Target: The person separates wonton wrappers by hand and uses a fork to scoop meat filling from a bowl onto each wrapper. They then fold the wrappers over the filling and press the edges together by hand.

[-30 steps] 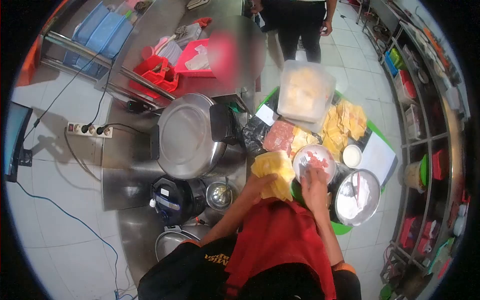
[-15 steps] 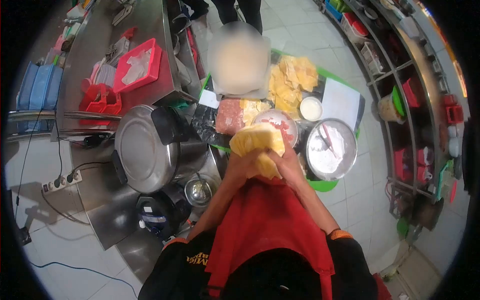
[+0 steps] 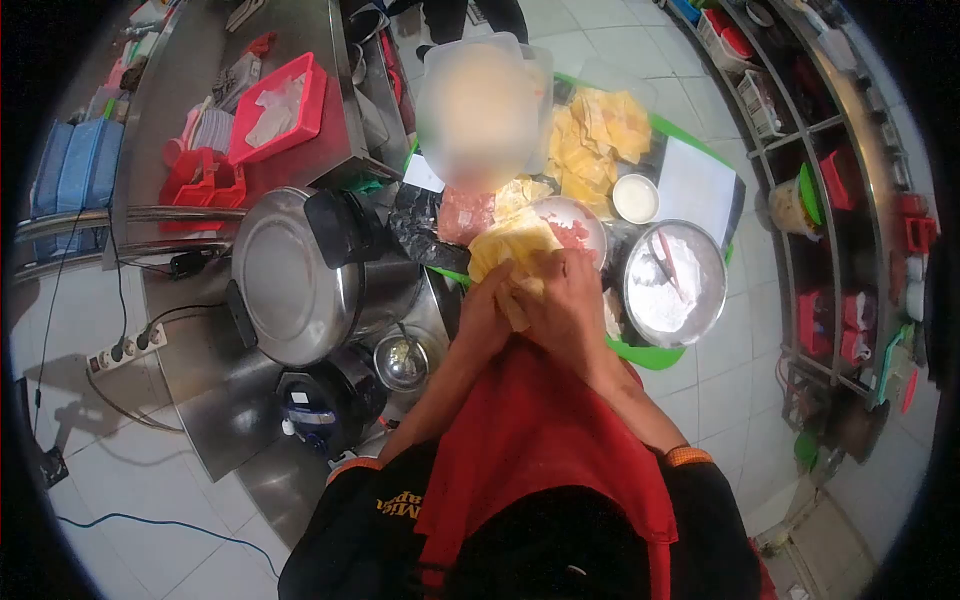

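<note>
My left hand (image 3: 487, 305) is closed around a stack of yellow dough wrappers (image 3: 515, 245), held up in front of my red apron. My right hand (image 3: 566, 305) is bent over the stack's right side, its fingers curled at the near edge; the fingertips are partly hidden. Just past the stack sits a plate (image 3: 591, 222) with pink minced meat on it. A block of pink minced meat (image 3: 466, 213) in clear wrapping lies to the far left of the stack. More yellow wrappers (image 3: 597, 140) are heaped farther back.
To the right stand a metal bowl of white powder (image 3: 664, 305) with a utensil in it and a small white cup (image 3: 636, 198). A large lidded steel pot (image 3: 290, 280) stands on the left. Steel shelves (image 3: 800, 150) line the right side. A person's legs (image 3: 445, 18) show at the top.
My right hand has come in over the wrappers and its fingers have curled at the near edge. The stack now appears flatter and more covered by my hands. The view has shifted slightly.
</note>
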A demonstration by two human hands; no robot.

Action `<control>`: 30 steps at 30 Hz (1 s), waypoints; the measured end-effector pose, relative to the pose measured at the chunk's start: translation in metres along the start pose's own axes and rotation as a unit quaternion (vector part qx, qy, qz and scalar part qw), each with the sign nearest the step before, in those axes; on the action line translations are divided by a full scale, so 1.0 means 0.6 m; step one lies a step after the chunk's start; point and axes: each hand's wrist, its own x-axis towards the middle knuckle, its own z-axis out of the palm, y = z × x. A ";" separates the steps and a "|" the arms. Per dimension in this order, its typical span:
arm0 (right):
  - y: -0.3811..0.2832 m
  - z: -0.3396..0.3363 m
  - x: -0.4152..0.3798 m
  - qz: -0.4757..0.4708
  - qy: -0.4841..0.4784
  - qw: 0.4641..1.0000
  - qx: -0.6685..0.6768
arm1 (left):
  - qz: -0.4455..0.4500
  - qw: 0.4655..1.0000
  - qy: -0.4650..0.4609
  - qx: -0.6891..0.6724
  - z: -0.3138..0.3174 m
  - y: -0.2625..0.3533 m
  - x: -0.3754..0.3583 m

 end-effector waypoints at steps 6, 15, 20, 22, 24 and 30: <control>0.006 0.022 0.015 -0.021 -0.027 0.999 0.026 | -0.116 0.909 0.023 -0.400 0.039 0.095 -0.014; -0.010 0.022 0.033 -0.019 -0.106 0.990 0.095 | -0.056 0.897 0.037 -0.438 0.019 0.095 -0.013; -0.002 -0.014 0.072 -0.055 -0.078 0.979 0.182 | -0.059 0.866 0.058 -0.493 -0.001 0.119 -0.027; 0.041 -0.018 0.105 0.016 -0.006 0.980 0.199 | -0.043 0.879 0.081 -0.469 -0.015 0.119 -0.033; 0.087 -0.035 0.148 0.066 0.020 0.981 0.181 | -0.024 0.891 0.098 -0.443 -0.034 0.113 -0.045; 0.287 0.007 0.317 -0.010 0.137 0.990 0.038 | -0.019 0.872 0.151 -0.465 -0.063 0.110 -0.084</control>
